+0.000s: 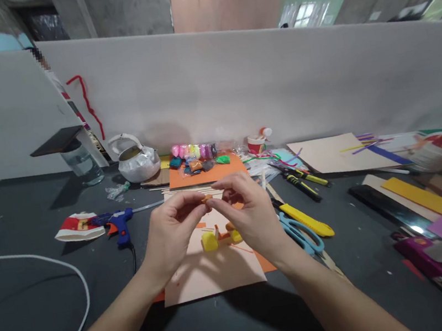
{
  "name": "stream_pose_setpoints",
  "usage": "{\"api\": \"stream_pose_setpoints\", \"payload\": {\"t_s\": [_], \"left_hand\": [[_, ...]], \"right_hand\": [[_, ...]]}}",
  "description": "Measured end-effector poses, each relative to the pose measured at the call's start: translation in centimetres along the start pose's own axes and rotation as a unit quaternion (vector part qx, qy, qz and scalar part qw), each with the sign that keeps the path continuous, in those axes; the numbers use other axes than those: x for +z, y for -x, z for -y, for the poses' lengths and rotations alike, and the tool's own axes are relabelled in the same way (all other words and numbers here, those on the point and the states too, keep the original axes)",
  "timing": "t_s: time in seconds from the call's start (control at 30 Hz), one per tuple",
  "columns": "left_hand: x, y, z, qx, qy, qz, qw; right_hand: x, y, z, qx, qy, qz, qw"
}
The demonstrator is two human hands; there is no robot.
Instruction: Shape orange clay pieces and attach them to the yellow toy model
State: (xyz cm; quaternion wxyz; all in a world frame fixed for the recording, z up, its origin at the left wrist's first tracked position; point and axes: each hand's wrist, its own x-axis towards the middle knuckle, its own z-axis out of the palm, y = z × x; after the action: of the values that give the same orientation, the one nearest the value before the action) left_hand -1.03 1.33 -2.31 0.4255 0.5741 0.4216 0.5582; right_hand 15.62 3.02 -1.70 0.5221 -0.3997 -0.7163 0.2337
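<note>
A small orange piece (207,197), which looks like modelling clay, is pinched between the fingertips of both hands. My left hand (168,232) grips it from the left, thumb and forefinger pressed together. From the right, my right hand (249,214) holds its thumb and forefinger against the same piece. Below the hands, a yellow lump (209,241) and orange bits lie on a pale sheet (210,284). A second yellow lump (236,236) is partly covered by my right hand. Part of an orange sheet (267,263) shows beneath the pale one.
To the left lies a blue glue gun (122,226) with its cord. On the right are teal scissors (302,235), a yellow utility knife (307,220) and pliers (302,185). Clay packets (193,151), a kettle-shaped pot (139,164) and a water jar (82,162) stand at the back.
</note>
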Motion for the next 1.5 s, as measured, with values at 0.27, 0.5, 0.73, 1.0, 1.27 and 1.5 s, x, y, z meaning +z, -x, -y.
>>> {"api": "stream_pose_setpoints", "payload": {"t_s": [0.27,0.5,0.73,1.0,1.27,1.5], "left_hand": [[-0.5,-0.2,0.0,0.008,-0.046,-0.001,0.999],[-0.9,-0.6,0.7,-0.019,-0.018,-0.023,0.999],[-0.9,-0.6,0.0,-0.064,0.051,0.013,0.997],[-1.3,-1.2,0.3,-0.088,0.1,0.011,0.991],[-1.1,-0.9,0.3,-0.119,0.113,0.044,0.985],[-1.2,-1.2,0.0,-0.114,0.104,0.055,0.986]], "right_hand": [[-0.2,-0.2,-0.2,-0.032,0.012,0.03,0.999],[0.4,0.3,-0.1,-0.036,-0.006,-0.006,0.999],[1.2,0.6,0.4,-0.048,-0.035,0.026,0.998],[-0.3,-0.5,-0.4,0.051,-0.105,0.038,0.992],[0.0,-0.5,-0.2,0.056,-0.07,0.08,0.993],[0.0,-0.7,-0.7,0.078,-0.099,0.077,0.989]]}}
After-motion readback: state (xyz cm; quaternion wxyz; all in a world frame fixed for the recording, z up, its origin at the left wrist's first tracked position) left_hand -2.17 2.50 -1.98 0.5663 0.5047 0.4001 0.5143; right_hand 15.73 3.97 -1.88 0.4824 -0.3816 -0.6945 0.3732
